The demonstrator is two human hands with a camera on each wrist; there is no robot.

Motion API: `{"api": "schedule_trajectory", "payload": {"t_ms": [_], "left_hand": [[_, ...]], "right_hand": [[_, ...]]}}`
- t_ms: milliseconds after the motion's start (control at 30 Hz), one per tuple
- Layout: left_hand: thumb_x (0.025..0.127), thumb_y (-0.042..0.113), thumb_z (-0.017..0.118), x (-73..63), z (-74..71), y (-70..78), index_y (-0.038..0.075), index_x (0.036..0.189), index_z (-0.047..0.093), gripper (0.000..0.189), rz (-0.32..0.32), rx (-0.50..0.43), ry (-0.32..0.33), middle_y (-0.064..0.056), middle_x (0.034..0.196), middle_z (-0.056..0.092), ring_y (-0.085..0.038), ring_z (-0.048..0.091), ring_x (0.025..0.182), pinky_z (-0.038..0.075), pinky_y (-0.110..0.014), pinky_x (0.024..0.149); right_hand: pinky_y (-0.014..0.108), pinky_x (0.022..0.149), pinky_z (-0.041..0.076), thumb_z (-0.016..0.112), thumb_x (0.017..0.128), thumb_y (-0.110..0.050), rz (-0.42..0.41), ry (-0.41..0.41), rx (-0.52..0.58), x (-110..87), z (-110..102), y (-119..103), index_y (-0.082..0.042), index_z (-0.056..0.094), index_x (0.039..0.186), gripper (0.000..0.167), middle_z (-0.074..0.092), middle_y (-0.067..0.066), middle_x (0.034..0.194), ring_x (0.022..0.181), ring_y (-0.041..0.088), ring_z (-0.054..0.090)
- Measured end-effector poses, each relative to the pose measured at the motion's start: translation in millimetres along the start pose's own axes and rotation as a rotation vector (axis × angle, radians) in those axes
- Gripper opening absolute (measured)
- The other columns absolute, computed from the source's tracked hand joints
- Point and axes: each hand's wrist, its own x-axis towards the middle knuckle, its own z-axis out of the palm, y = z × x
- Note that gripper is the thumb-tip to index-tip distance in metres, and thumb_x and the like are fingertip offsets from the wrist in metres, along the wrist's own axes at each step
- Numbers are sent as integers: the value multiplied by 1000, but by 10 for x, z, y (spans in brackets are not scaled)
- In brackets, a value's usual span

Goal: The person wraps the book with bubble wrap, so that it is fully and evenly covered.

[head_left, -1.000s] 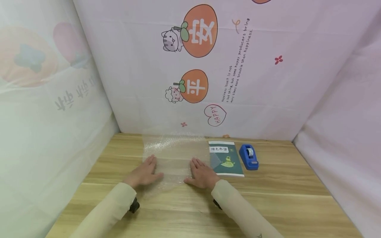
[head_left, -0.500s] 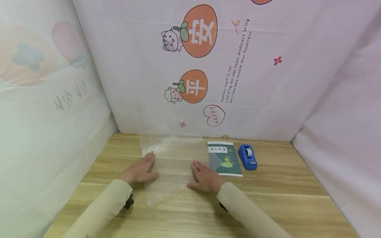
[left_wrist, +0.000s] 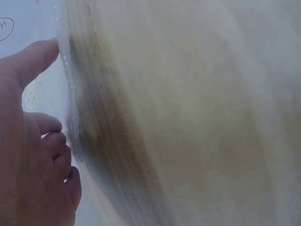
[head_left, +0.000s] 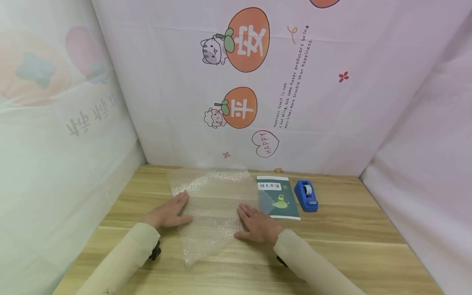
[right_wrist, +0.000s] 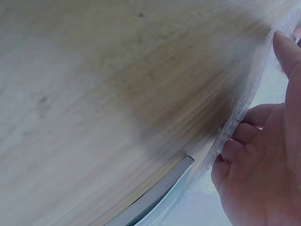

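Observation:
A clear sheet of bubble wrap lies on the wooden table, its near corner pointing toward me. My left hand rests with straight fingers on its left part, thumb spread to the right. On the right part my right hand lies with its fingers extended and thumb out. In the left wrist view the left hand touches the wrap's edge. The right wrist view has the right hand against the wrap's edge. A green book sits partly under the wrap's right corner.
A blue tape dispenser stands right of the book. The wooden table reaches back to a printed cloth, and pale cloths hang at both sides. The book's corner also shows in the right wrist view.
Both hands have moved slightly apart, the left one leftward and the right one rightward and nearer. The bubble wrap's near corner now lies further toward me, and the sheet looks more spread out.

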Motion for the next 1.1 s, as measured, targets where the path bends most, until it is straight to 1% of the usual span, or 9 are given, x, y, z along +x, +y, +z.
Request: {"api": "schedule_trajectory", "payload": {"t_ms": [100,167,333,433,567,800,1100], "left_hand": [[105,49,59,-34,11,2,-12,163,19,94,-14,-23,-18,-32,173,13,-52,16,161,20,-63,131],[104,50,59,-52,25,1,-11,163,19,94,-21,-20,-20,-32,173,13,-52,17,161,21,-63,131],[104,48,60,-82,54,1,-13,162,20,93,-19,-21,-3,-35,172,14,-55,18,159,22,-67,129],[105,48,59,-103,63,7,-13,162,19,92,-33,-14,-1,-34,172,13,-53,17,160,21,-65,130],[107,49,56,-143,76,19,-12,163,19,91,-62,0,-3,-33,173,12,-51,16,161,20,-61,132],[106,49,57,-217,85,52,-16,161,21,92,-95,-22,18,-37,171,12,-54,16,160,20,-63,132],[106,52,55,-215,160,21,-18,160,17,96,-146,-30,42,-36,172,8,-53,12,161,17,-63,132]], "right_hand": [[46,133,28,54,102,-67,4,-6,0,-1,8,8,-5,26,167,95,25,13,176,165,29,24],[46,133,28,54,101,-68,3,-9,2,2,8,12,-5,27,167,95,25,12,176,165,28,24],[46,133,29,54,102,-67,-10,-11,-7,12,-9,8,-5,26,168,94,26,11,177,164,28,25],[46,133,29,55,102,-65,-17,-10,-5,15,-31,-7,-5,27,167,93,26,12,176,164,28,26],[46,133,28,53,103,-66,-11,-8,5,25,-55,-32,-5,27,167,92,26,12,176,164,29,25],[46,133,30,52,103,-66,-6,25,5,50,-71,-86,-2,28,166,93,28,15,175,164,30,26],[47,132,30,52,104,-65,4,50,1,99,-67,-136,0,27,166,93,27,17,175,164,32,26]]}}
